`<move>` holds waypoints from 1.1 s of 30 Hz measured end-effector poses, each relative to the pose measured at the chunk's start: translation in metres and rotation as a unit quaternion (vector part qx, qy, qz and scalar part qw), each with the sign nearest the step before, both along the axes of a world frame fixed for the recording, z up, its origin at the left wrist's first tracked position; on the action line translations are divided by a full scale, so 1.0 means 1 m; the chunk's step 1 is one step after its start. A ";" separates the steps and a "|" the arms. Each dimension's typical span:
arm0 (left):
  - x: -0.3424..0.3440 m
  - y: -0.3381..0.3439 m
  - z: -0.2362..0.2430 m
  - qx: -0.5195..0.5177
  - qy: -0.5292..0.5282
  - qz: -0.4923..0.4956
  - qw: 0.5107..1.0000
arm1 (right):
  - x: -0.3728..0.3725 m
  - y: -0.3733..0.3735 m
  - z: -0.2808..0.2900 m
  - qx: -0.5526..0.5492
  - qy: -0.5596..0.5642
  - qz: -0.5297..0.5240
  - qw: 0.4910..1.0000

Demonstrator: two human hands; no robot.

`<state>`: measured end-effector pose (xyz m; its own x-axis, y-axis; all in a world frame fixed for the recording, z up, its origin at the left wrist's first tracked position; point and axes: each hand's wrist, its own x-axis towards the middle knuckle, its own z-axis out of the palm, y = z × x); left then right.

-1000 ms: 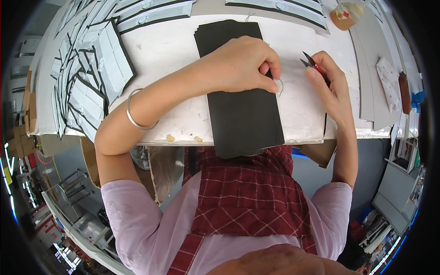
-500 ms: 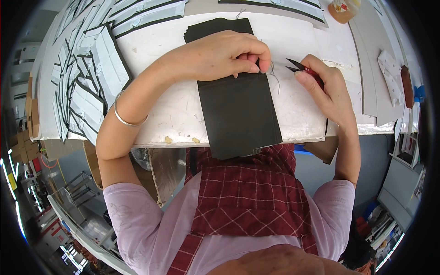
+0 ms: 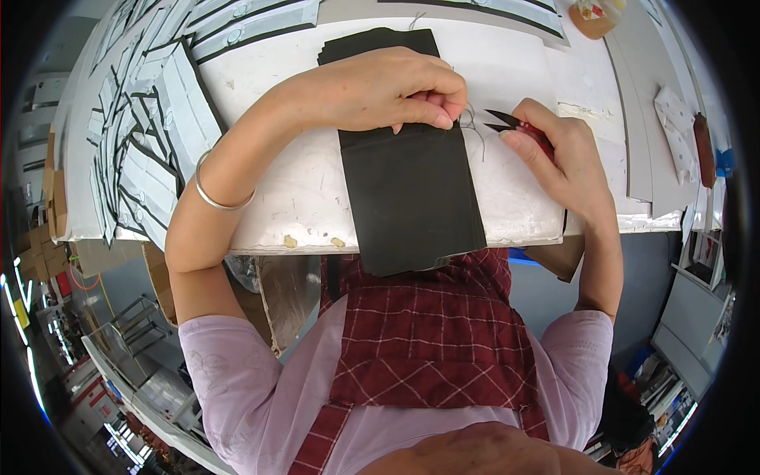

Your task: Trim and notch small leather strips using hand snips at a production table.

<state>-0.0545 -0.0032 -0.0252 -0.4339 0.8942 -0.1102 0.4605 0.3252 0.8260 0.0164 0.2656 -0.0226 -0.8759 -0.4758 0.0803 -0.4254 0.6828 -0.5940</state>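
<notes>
the left hand (image 3: pixel 400 87) lies across the upper part of the black stack (image 3: pixel 412 202), thumb and fingers pinching its right edge. the right hand (image 3: pixel 566 158), right of the stack, grips red-handled snips (image 3: pixel 524 128), blades apart and pointing at it. loose thread (image 3: pixel 482 142) trails from the stack's right edge. the white counter (image 3: pixel 514 190) lies under the stack, whose near end overhangs; pale, black-edged pieces (image 3: pixel 186 103) spread to its left.

The sheets (image 3: pixel 412 198) are showing black, the snips (image 3: pixel 521 125) black and red, the apron (image 3: pixel 431 340) dark red (checked in white).
</notes>
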 end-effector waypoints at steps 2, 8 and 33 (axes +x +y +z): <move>0.002 0.001 0.000 -0.008 -0.010 0.032 0.999 | 0.000 -0.001 0.001 0.006 0.000 0.008 1.000; 0.002 0.001 0.007 0.001 -0.018 0.048 0.999 | 0.000 -0.007 0.006 0.040 0.017 0.025 0.999; 0.005 -0.001 -0.001 -0.002 -0.029 0.067 0.997 | -0.004 -0.026 0.002 0.084 0.091 0.051 0.991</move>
